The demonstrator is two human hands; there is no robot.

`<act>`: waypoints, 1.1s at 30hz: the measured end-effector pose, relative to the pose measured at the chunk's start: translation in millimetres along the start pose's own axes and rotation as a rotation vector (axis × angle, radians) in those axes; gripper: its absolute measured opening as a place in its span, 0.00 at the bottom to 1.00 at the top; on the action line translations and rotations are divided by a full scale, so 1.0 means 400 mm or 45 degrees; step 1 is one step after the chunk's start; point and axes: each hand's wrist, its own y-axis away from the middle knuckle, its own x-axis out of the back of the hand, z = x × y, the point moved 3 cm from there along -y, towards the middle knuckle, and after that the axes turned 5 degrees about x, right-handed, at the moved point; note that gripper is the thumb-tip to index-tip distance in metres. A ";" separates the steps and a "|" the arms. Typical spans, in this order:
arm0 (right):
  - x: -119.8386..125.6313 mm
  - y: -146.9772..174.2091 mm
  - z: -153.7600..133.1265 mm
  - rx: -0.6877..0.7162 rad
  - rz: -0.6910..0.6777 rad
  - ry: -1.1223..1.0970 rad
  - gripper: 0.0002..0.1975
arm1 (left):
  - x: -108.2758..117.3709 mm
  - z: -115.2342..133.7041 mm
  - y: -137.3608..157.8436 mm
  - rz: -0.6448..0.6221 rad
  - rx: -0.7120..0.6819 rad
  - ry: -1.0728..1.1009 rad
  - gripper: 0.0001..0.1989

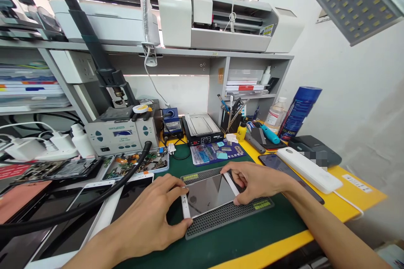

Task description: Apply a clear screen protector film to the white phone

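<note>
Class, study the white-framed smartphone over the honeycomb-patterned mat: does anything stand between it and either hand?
Nothing visible does. The left hand touches one end of the white-framed smartphone, the right hand the opposite end, with no object between.

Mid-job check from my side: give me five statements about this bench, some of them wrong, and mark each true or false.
1. The left hand holds one end of the white-edged screen. True.
2. The right hand is clear of the screen. False: it holds the opposite end.
3. A gray honeycomb-patterned mat is under the screen. True.
4. The tall blue can stands on the left side of the bench. False: it stands on the right side.
5. The screen's dark, reflective face is turned down. False: it faces up.
</note>
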 end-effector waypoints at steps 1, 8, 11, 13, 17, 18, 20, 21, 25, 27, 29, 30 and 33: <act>0.000 0.001 -0.002 0.000 0.005 0.010 0.36 | 0.000 0.000 -0.001 0.003 -0.007 0.003 0.23; -0.005 0.011 -0.005 -0.009 0.022 0.047 0.36 | 0.004 0.004 -0.001 0.021 -0.030 -0.002 0.26; -0.007 0.014 -0.005 -0.024 0.029 0.055 0.36 | 0.002 0.004 0.002 0.034 -0.039 0.019 0.29; -0.009 0.016 -0.005 -0.039 0.041 0.056 0.35 | 0.001 0.004 0.001 0.032 -0.044 0.033 0.29; -0.012 0.019 0.000 -0.035 0.045 0.044 0.35 | 0.004 0.010 -0.003 0.028 -0.059 0.014 0.24; -0.012 0.020 0.002 -0.031 0.043 0.029 0.35 | 0.006 0.012 -0.004 0.032 -0.063 0.009 0.23; -0.013 0.020 0.009 -0.028 0.031 -0.014 0.35 | 0.009 0.014 -0.004 0.052 -0.068 0.012 0.23; -0.013 0.020 0.011 -0.027 0.021 -0.034 0.36 | 0.010 0.015 -0.003 0.056 -0.070 0.013 0.23; -0.015 0.016 0.017 -0.034 0.031 -0.098 0.33 | 0.010 0.015 0.001 0.079 -0.086 0.015 0.24; -0.015 0.013 0.017 -0.022 0.074 -0.113 0.27 | 0.008 0.016 0.003 0.087 -0.096 0.011 0.24; -0.016 0.009 0.015 0.002 0.118 -0.128 0.24 | 0.006 0.016 0.005 0.101 -0.108 0.003 0.24; -0.016 0.008 0.014 0.010 0.134 -0.141 0.23 | 0.005 0.016 0.005 0.112 -0.116 -0.003 0.24; -0.015 0.004 0.014 -0.010 0.169 -0.182 0.22 | 0.001 0.015 0.007 0.144 -0.135 -0.022 0.24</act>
